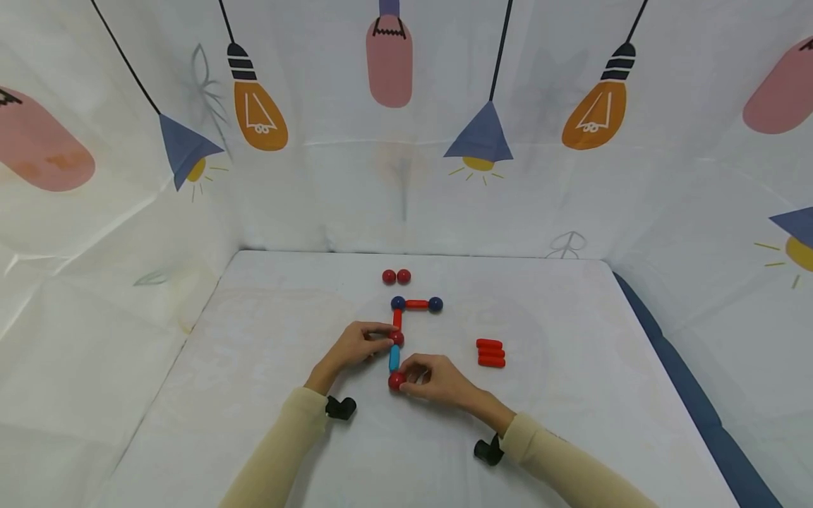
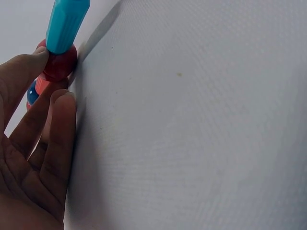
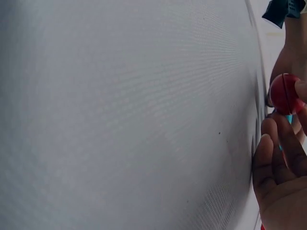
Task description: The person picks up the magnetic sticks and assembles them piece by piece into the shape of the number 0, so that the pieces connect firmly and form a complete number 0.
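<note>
Ball-and-stick chain (image 1: pixel 394 355), on the tabletop (image 1: pixel 571 395) between and beyond the fingers. Nearest, the right hand (image 1: pixel 438 381) pinches a red ball (image 1: pixel 396 382); farther on, the left hand (image 1: pixel 356 346) pinches a second red ball (image 1: pixel 397 339), a light-blue stick (image 1: pixel 394 361) between. Pressing straight along the stick, left ball steadied, should serve best. Past the left fingers, a red stick (image 1: pixel 397 319) meets a glossy dark-blue ball (image 1: pixel 398 303).

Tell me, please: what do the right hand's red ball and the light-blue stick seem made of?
The red ball at the right hand looks like smooth plastic, perhaps coated metal: it shines softly, and a thin dark line, possibly a seam, crosses it. The light-blue stick seems satin molded plastic, judging by its even colour and long facets.
</note>
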Tool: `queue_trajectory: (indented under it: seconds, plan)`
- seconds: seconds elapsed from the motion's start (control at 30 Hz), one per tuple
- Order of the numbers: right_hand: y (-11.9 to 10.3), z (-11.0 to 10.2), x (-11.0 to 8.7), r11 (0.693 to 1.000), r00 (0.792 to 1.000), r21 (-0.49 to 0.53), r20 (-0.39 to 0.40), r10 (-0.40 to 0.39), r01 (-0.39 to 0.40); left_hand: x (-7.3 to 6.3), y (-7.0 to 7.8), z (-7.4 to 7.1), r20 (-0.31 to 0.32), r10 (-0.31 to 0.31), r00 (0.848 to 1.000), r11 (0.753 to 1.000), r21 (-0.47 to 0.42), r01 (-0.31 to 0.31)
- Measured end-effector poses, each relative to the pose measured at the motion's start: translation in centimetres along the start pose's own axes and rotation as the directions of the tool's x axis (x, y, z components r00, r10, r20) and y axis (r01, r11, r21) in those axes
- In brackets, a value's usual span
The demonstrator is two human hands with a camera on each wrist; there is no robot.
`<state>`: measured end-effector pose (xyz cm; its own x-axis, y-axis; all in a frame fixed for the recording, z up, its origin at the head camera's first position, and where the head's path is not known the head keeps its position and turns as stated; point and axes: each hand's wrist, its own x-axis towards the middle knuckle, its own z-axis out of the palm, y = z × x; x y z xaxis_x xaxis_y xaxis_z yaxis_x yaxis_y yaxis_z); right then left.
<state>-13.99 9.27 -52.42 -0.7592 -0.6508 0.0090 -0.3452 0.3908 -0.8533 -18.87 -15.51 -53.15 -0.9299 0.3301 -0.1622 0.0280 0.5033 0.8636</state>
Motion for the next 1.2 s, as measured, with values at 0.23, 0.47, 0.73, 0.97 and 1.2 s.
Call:
queue_trajectory:
  seconds: [0.23, 0.47, 0.73, 0.97, 1.2]
  plan:
    - [-0.04, 0.18, 0.12, 1.000, 1.000, 0.005, -0.007, 0.003, -0.003, 0.06, -0.21, 0.09, -0.005, 0.013, 1.000, 1.000, 0.010, -0.013]
    - [0.22, 0.26, 0.15, 1.000, 1.000, -0.010, 0.005, 0.018, -0.018, -0.32, -0.01, 0.19, 0.003, 0.006, 1.000, 1.000, -0.006, -0.006]
    - [0.47, 0.25, 0.21, 1.000, 1.000, -0.024, -0.002, 0.016, -0.016, -0.19, 0.10, 0.03, 0.000, 0.020, 1.000, 1.000, -0.009, -0.020]
    - [0.48, 0.34, 0.22, 0.999, 0.999, -0.021, -0.002, 0.034, -0.034, -0.18, 0.17, 0.09, -0.008, 0.020, 1.000, 1.000, -0.005, -0.020]
    - [0.48, 0.58, 0.30, 0.999, 0.999, -0.022, -0.002, 0.042, -0.042, -0.14, -0.05, 0.21, -0.015, 0.039, 0.999, 0.999, -0.003, -0.039]
